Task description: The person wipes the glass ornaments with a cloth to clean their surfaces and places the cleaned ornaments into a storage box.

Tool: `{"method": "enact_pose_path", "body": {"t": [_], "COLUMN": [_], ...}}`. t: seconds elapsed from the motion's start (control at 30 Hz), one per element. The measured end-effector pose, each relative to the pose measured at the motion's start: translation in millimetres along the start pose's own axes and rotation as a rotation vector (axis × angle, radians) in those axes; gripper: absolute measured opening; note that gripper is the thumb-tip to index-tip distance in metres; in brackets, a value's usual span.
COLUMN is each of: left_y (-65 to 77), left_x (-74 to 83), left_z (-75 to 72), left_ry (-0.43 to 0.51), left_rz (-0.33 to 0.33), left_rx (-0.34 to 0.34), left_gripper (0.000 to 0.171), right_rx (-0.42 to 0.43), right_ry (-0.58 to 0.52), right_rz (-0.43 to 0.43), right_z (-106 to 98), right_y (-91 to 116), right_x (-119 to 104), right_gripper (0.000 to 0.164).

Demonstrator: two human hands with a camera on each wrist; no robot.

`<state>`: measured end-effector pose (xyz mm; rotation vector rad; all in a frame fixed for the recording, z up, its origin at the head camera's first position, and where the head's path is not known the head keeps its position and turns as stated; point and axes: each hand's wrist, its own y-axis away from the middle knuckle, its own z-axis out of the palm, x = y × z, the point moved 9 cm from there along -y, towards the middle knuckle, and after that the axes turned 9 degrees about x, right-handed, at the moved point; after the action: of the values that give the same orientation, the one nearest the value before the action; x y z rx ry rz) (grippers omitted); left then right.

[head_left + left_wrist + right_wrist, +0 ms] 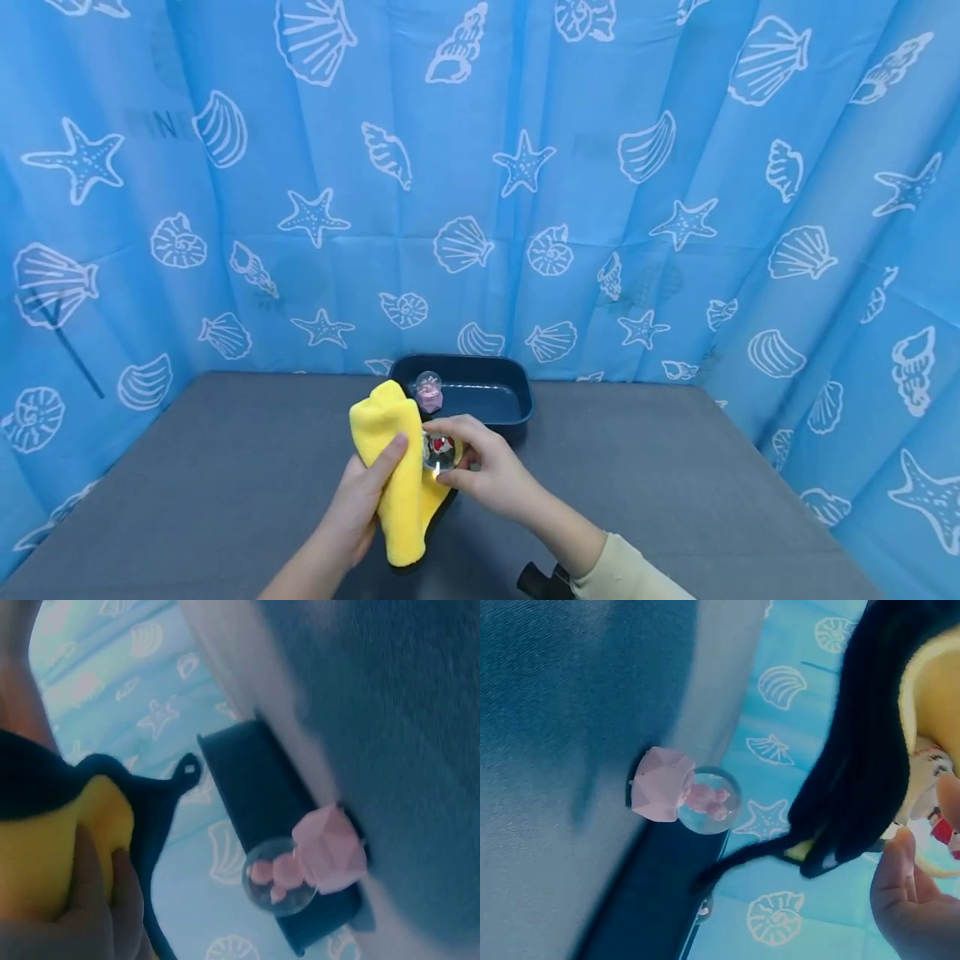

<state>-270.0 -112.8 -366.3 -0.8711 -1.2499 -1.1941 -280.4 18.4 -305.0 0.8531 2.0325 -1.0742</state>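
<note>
My left hand (363,496) grips a folded yellow cloth (399,500) with a black reverse side, thumb lying across the yellow face. My right hand (497,475) pinches a small clear snow globe (439,452) between thumb and fingers. A red and white figure shows inside it. The globe's left side is against the cloth, which partly wraps it in the right wrist view. Just beyond the hands stands a pink snow globe (328,851), with a faceted base and a pink figure under its clear dome; the cloth is close beside it in the head view.
A dark blue rectangular tray (483,400) sits at the back of the grey-covered table (637,483), behind the pink globe. Blue curtains (465,200) with white shells and starfish hang behind and at the sides. A black device (543,582) is at the right sleeve.
</note>
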Motion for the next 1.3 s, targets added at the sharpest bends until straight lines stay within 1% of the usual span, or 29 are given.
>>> {"method": "enact_pose_path", "body": {"t": [0.03,0.1,0.23,0.33,0.47,0.57,0.67,0.83,0.93,1.0,1.1,1.2,1.3], "left_y": [0.1,-0.1,-0.4,-0.3,-0.7,-0.8,-0.9,-2.5,-3.2,-2.9,-1.2,0.7,2.2], "left_x": [-0.7,-2.2,-5.1,-5.7,-5.9,-7.2,-10.0,-13.4,-12.7,-11.5,-9.8,-9.0,-8.2], "left_z": [1.1,1.8,-1.4,-2.0,-1.4,-0.9,-2.2,-7.6,-9.5,-8.9,-4.7,0.3,2.3], "left_ry": [0.005,0.016,0.042,0.047,0.062,0.082,0.091,0.087,0.102,0.116,0.130,0.134,0.139], "left_rz": [0.004,0.012,0.016,0.022,0.031,0.030,0.011,-0.038,-0.057,-0.064,-0.069,-0.070,-0.063], "left_rx": [0.004,0.019,0.063,0.064,0.054,0.040,0.028,0.028,0.023,0.010,-0.029,-0.068,-0.080], "left_gripper": [0.063,0.061,0.059,0.059,0.063,0.067,0.072,0.081,0.083,0.081,0.074,0.066,0.060], "right_rx": [-0.020,-0.053,-0.085,-0.057,-0.024,-0.023,-0.020,0.000,0.002,-0.001,-0.016,-0.048,-0.078], "right_ry": [0.001,0.002,-0.035,-0.062,-0.100,-0.147,-0.191,-0.245,-0.212,-0.167,-0.101,-0.098,-0.099], "right_rz": [-0.015,-0.019,0.048,0.094,0.110,0.125,0.153,0.200,0.177,0.135,0.067,0.014,-0.033], "right_z": [2.0,6.1,11.8,11.1,8.7,7.7,6.3,1.9,-0.5,-1.5,-1.3,0.9,3.4], "right_y": [0.2,0.0,-0.9,-1.5,-1.4,-0.8,-0.1,2.0,2.5,2.2,1.4,1.4,2.2], "right_x": [-1.5,-2.3,1.7,4.6,4.7,4.3,5.4,9.9,8.4,4.7,-1.4,-7.0,-11.9], "right_gripper": [0.048,0.050,0.057,0.056,0.052,0.052,0.052,0.053,0.053,0.053,0.051,0.049,0.049]}}
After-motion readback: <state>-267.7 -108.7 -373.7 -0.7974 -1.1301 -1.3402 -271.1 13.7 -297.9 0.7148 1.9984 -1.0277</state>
